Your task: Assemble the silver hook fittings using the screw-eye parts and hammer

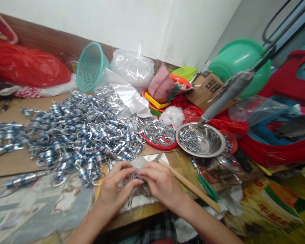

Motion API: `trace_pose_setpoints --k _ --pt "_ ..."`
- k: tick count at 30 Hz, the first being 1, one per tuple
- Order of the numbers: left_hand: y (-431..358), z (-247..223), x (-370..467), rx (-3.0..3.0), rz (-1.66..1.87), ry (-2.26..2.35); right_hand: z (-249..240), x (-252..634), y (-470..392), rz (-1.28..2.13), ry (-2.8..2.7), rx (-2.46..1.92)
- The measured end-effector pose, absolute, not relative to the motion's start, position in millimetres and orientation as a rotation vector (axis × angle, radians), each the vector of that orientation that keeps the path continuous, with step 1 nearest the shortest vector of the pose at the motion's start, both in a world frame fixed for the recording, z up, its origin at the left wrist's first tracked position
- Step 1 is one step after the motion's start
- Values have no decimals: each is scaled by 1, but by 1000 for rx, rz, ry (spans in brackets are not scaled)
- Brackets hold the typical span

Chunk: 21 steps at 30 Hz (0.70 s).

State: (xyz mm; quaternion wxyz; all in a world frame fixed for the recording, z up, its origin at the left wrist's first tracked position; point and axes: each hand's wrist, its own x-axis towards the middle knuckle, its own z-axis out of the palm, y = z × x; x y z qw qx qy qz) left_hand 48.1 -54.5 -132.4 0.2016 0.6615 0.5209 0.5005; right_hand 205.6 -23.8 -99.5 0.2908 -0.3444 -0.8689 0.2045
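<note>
My left hand [118, 184] and my right hand [160, 181] meet over the table's front edge, fingertips pinched together around a small dark metallic piece that the fingers mostly hide. Just beyond my left hand spreads a large pile of silver and blue metal fittings with hooks [88, 135]. A red tray [165, 147] of small flat metal parts lies behind my right hand. To its right a steel bowl [213, 140] holds thin metal pins. A hammer with a wooden handle [190, 184] lies beside my right hand.
A green-handled tool [208, 188] lies right of the hammer. Behind the pile stand a teal basket [90, 67] and a clear plastic bag [133, 67]. A grey rod-like tool [228, 91] slants above the bowl. A cardboard box [205, 89] and green basin [244, 64] are at the back right.
</note>
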Motion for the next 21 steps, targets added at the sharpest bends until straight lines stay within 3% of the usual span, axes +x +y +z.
trace_pose_setpoints --k 6,11,15,21 --pt "-54 -137 52 1763 1387 1484 -102 207 -17 632 -2140 -949" --pt "-57 -138 54 1544 1310 1541 -89 241 74 615 -1501 -1303" --pt "-59 -136 55 1252 1283 1577 -71 259 127 713 -1401 -1445" --pt "-62 -134 57 939 1354 1435 -72 216 37 910 -1610 -1260"
